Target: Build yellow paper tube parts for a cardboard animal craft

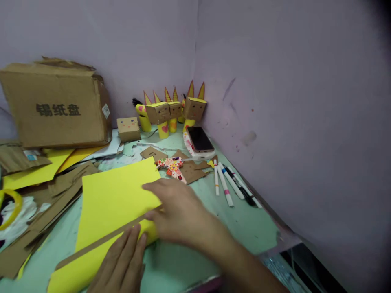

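One cardboard strip I see slants from lower left to centre across yellow paper, right hand splayed at its upper end, left hand flat below.

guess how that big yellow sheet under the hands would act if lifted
The yellow sheet is probably light for its size, as its far part looks thin and flat. That broad, paper-like part may flop. The near end, which looks rounded beside the brown strip, might roll.
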`<state>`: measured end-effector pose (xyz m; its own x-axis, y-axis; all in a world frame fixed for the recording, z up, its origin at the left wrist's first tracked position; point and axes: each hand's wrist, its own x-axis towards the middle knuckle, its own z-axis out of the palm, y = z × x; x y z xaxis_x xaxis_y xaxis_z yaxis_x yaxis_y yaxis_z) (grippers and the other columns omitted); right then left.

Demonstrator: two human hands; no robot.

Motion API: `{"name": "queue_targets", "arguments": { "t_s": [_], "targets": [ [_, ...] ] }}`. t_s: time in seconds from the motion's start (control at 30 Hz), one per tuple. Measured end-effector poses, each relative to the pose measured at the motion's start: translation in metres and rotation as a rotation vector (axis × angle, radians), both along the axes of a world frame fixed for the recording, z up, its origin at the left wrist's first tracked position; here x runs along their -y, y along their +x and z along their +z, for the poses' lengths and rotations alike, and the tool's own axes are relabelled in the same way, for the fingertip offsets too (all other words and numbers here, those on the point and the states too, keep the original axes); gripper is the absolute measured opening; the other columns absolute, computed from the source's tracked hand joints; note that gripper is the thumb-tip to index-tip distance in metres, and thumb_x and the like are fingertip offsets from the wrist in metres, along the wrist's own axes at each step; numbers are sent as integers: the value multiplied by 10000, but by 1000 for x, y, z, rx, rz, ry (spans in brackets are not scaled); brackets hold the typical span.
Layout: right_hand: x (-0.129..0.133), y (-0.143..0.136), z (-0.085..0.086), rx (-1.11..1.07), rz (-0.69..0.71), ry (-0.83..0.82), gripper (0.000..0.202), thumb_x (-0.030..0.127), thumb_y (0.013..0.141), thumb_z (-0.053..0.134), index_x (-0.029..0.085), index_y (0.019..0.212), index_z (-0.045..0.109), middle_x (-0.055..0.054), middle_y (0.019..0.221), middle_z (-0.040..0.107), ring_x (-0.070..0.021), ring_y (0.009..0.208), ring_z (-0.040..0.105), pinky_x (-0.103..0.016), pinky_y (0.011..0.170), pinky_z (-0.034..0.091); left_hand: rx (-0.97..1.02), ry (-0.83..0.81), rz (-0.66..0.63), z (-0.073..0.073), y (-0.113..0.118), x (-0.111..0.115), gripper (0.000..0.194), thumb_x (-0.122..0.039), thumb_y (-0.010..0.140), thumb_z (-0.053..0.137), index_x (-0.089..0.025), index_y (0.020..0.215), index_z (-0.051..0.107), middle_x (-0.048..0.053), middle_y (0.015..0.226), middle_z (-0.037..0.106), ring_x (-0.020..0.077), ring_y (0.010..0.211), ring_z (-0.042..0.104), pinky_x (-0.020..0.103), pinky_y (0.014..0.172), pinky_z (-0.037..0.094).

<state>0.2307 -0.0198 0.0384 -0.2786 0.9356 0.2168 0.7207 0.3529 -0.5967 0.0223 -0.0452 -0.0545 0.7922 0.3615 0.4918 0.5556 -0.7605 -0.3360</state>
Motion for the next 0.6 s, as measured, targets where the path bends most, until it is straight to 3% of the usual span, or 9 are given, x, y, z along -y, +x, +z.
{"name": "queue_targets", "arguments": {
  "t_s": [0.07, 0.17, 0.27, 0.47, 0.6],
  "targets": [
    [7, 21, -7, 16, 18, -83, 586, 302, 677, 698, 167, 1217, 517, -85, 1181, 589, -234, 1081, 527, -343, 906, 403, 0, -30, 30, 8, 6, 0, 612, -150, 789, 437, -67, 1376, 283, 171, 1134, 630, 285, 1075, 559, 359, 838, 466],
    [12, 26, -22, 42, 89, -111, 713, 295, 611, 767, 153, 1249, 480, -96, 1221, 556, -240, 1113, 489, -352, 951, 361, 7, -54, 56, 14, 12, 6, 509, -165, 798, 438, -83, 1299, 401, 156, 1158, 622, 263, 1107, 542, 339, 860, 472],
    [10, 16, -35, 85, 99, -86, 638, 250, 597, 783, 129, 1173, 536, -101, 1114, 607, -249, 1037, 514, -367, 931, 356, -4, -66, 105, 18, 15, 11, 417, -164, 793, 452, -60, 1194, 494, 164, 1164, 617, 269, 1113, 533, 344, 872, 472],
    [3, 12, -48, 48, 121, -67, 500, 292, 595, 795, 179, 1041, 600, -43, 973, 652, -218, 934, 536, -339, 881, 354, 19, -124, 239, 22, 6, 8, 400, -158, 811, 485, -44, 1194, 476, 164, 1154, 618, 276, 1087, 534, 396, 897, 453],
    [2, 15, -49, 29, 123, -116, 458, 328, 599, 789, 179, 1000, 625, -40, 922, 667, -220, 908, 540, -342, 876, 352, 103, -138, 215, 27, 2, 4, 312, -116, 820, 451, -70, 1120, 523, 141, 1031, 668, 260, 965, 584, 402, 826, 478]
  ]
}}
